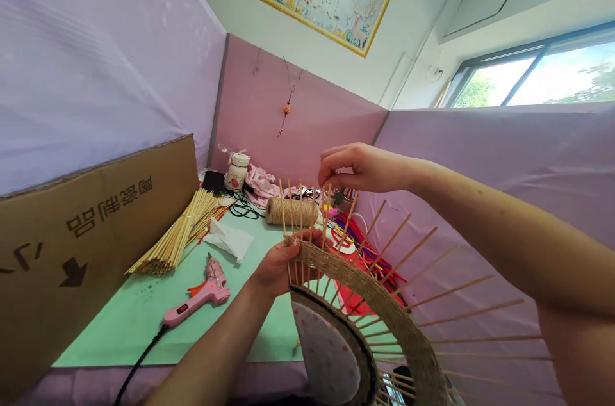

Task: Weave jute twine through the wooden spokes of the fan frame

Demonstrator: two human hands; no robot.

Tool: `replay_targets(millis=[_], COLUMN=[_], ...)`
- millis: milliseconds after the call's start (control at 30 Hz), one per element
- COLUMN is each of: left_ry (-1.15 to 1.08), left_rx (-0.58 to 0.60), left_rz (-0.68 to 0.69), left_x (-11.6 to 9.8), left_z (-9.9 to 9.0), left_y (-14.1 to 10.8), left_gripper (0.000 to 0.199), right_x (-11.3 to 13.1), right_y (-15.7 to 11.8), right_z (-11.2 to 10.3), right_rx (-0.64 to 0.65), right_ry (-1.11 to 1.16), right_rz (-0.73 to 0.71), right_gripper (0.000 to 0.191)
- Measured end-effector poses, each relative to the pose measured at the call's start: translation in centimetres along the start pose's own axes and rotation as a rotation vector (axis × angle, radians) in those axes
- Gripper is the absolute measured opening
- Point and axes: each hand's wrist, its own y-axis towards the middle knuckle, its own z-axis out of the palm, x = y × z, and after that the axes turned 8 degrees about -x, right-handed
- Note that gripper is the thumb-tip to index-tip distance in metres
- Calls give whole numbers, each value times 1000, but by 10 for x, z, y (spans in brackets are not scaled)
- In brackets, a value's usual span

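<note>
Your left hand grasped the twine band — your right hand curled at 1 stick, its grip unclear.

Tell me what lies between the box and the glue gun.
The head view shows a stick bundle, then green tabletop, between them.

I report on my green table. Along its left edge lies a bundle of sticks. Nearer the front edge: a pink glue gun. Behind that, a crumpled white tissue. Toward the back edge I note a twine spool, on its side; at the back left corner, an upright white jar.
</note>
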Motion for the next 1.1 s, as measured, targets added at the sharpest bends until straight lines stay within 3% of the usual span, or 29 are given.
replay_targets(millis=[233, 567, 800, 933, 1100], left_ry=[-87, -68, -60, -47, 0], left_rx=[-53, -35, -41, -48, -59], left_rz=[9, 5, -2, 7, 0], left_x=[-2, -2, -2, -1, 2], left_z=[-4, -1, 2, -2, -2], left_y=[0, 2, 3, 2, 1], left_gripper=[32, 32, 31, 34, 38], right_x=[-2, 1, -13, -39, -65], right_y=[7, 8, 19, 19, 9], right_z=[17, 17, 19, 49, 80], right_rx=[-211, -294, -183, -63, 116], right_ry=[-44, -67, 10, 60, 176], right_rz=[-138, -46, 262, 476, 574], right_gripper=[23, 19, 23, 26, 27])
